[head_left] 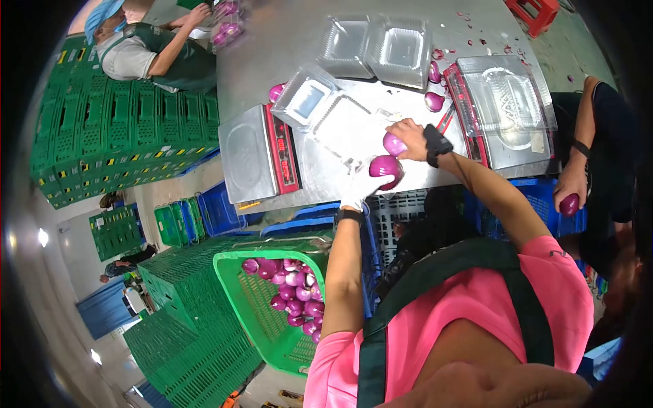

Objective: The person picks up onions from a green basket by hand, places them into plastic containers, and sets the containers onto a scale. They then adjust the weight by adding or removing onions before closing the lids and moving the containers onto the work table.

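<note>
My left hand (359, 188), in a white glove, is closed on a large purple onion (386, 171) at the metal table's front edge. Just beyond it, my bare right hand (411, 139) grips a smaller, paler onion (394, 143). The two onions are close together. An open clear plastic box (306, 98) lies on the table past my left hand, beside a red-edged scale (281, 151). Near my right hand sits another onion (434, 102), left of a second scale (507, 109) with clear plastic boxes on it.
A green crate (235, 292) of onions stands below my left forearm. More clear boxes (401, 47) lie at the table's far side. A co-worker's hand (573, 182) holds an onion at the right. Another person (146, 51) works at the upper left, by stacked green crates (88, 129).
</note>
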`<state>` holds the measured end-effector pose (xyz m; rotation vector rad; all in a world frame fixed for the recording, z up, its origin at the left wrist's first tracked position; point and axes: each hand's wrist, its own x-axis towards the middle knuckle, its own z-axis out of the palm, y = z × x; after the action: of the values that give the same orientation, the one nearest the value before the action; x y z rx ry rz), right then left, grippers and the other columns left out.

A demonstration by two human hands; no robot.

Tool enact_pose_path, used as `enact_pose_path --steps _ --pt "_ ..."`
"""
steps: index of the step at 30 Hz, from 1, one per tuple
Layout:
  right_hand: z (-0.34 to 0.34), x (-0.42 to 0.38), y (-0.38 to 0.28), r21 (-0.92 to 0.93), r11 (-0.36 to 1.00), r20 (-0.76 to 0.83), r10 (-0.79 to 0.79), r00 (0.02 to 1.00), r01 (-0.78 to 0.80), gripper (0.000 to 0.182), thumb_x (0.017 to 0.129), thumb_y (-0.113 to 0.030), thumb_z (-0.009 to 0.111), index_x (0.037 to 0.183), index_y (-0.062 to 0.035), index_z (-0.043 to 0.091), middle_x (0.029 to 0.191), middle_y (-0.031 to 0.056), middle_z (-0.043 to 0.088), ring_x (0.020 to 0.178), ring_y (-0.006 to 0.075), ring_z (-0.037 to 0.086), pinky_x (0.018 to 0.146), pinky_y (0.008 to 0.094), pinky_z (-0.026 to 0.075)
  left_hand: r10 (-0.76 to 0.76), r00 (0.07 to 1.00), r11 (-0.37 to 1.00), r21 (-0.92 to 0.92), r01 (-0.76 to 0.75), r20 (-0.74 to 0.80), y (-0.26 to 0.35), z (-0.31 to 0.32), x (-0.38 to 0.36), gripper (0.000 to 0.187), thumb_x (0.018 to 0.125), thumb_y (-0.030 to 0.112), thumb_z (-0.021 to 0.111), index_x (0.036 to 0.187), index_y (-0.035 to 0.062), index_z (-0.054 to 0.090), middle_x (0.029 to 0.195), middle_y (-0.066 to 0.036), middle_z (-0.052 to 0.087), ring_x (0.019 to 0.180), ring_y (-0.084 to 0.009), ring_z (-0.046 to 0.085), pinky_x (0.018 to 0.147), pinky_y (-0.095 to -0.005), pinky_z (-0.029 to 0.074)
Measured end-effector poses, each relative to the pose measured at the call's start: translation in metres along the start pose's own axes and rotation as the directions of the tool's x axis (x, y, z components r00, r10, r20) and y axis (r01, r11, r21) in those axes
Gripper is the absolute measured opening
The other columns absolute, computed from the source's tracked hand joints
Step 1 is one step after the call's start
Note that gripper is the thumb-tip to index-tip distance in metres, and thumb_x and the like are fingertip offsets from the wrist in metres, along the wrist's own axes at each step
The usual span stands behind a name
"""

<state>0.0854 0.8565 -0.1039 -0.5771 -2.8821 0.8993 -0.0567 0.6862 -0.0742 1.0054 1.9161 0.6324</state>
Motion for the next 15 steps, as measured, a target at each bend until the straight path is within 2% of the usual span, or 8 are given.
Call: enact_pose_path --steps 2,4,7,10,11,12,14,15 --pt "0.013 0.004 0.013 0.301 0.949 -0.122 0.131 0.984 -0.089 0.064 0.069 -0.018 0.074 0.126 -0.0076 0.047 0.109 0.0149 0.057 0.111 0.035 0.047 0.09 0.0417 0.044 -0.06 0.998 0.997 0.049 0.058 0.028 -0.032 0.008 0.02 0.073 0.064 0.041 0.078 0.123 0.0058 0.053 0.122 -0.02 0.054 0.111 -0.0348 0.053 0.096 -0.0404 0.042" --pt "0.012 0.011 0.026 0.252 0.939 -0.197 0.287 0.938 -0.234 0.054 0.077 -0.017 0.066 0.127 -0.0076 0.046 0.117 0.0159 0.053 0.111 0.0348 0.047 0.09 0.0428 0.044 0.128 0.982 0.937 0.34 -0.074 -0.137 -0.019 0.015 0.011 0.07 0.066 0.039 0.076 0.124 0.0073 0.053 0.122 -0.02 0.055 0.112 -0.0357 0.053 0.096 -0.0416 0.042" --pt "0.008 -0.005 0.012 0.101 0.995 -0.289 0.055 0.956 -0.027 0.047 0.083 -0.019 0.059 0.127 -0.0083 0.046 0.124 0.0166 0.048 0.112 0.0344 0.047 0.091 0.0437 0.044 0.393 0.834 0.832 0.537 -0.142 -0.388 0.005 0.037 -0.007 0.057 0.072 0.034 0.072 0.12 0.0081 0.057 0.113 -0.02 0.059 0.106 -0.0365 0.055 0.093 -0.0436 0.042" --pt "0.016 -0.026 0.003 0.088 0.996 -0.296 0.026 0.955 0.0 0.048 0.085 -0.023 0.058 0.127 -0.0034 0.045 0.125 0.0178 0.047 0.111 0.0351 0.047 0.089 0.0451 0.044 0.301 0.767 0.945 0.285 -0.161 -0.566 -0.013 0.043 -0.011 0.039 0.077 0.027 0.07 0.109 0.0063 0.061 0.105 -0.018 0.061 0.098 -0.031 0.058 0.086 -0.0401 0.046" --pt "0.027 -0.028 0.007 0.174 0.983 -0.428 0.137 0.893 -0.067 0.046 0.084 -0.022 0.059 0.124 -0.0014 0.046 0.121 0.0194 0.049 0.109 0.036 0.048 0.087 0.0446 0.044 0.185 0.671 0.98 0.086 -0.178 -0.718 -0.018 0.044 -0.019 0.021 0.082 0.017 0.065 0.098 0.0036 0.063 0.096 -0.015 0.062 0.091 -0.0243 0.059 0.079 -0.0347 0.048" --pt "0.048 -0.033 0.019 0.267 0.956 -0.539 0.25 0.804 -0.119 0.045 0.084 -0.021 0.06 0.121 0.0006 0.048 0.117 0.0209 0.051 0.107 0.0369 0.049 0.085 0.0442 0.044 -0.13 0.746 0.988 -0.152 0.039 -0.653 -0.007 0.029 -0.038 0.015 0.087 0.012 0.059 0.099 0.0023 0.06 0.101 -0.014 0.061 0.092 -0.0197 0.058 0.075 -0.0313 0.049" --pt "0.064 -0.058 0.042 0.379 0.866 -0.302 0.45 0.84 -0.327 0.024 0.087 -0.023 0.059 0.093 0.0002 0.056 0.093 0.0184 0.061 0.086 0.0298 0.057 0.075 0.0418 0.045 -0.386 0.602 0.727 -0.632 -0.269 -0.7 -0.011 0.013 -0.042 0.026 0.094 0.02 0.05 0.111 0.0024 0.056 0.115 -0.014 0.056 0.105 -0.0215 0.054 0.087 -0.0356 0.045" --pt "0.073 -0.067 0.048 0.635 0.674 -0.047 0.522 0.852 -0.378 0.029 0.091 -0.03 0.053 0.09 -0.0014 0.055 0.085 0.0144 0.062 0.077 0.0241 0.058 0.066 0.0378 0.046 -0.324 0.574 0.778 -0.557 -0.29 -0.752 -0.007 0.002 -0.04 0.032 0.096 0.026 0.045 0.117 0.0026 0.053 0.121 -0.014 0.052 0.112 -0.0226 0.049 0.094 -0.0375 0.04"
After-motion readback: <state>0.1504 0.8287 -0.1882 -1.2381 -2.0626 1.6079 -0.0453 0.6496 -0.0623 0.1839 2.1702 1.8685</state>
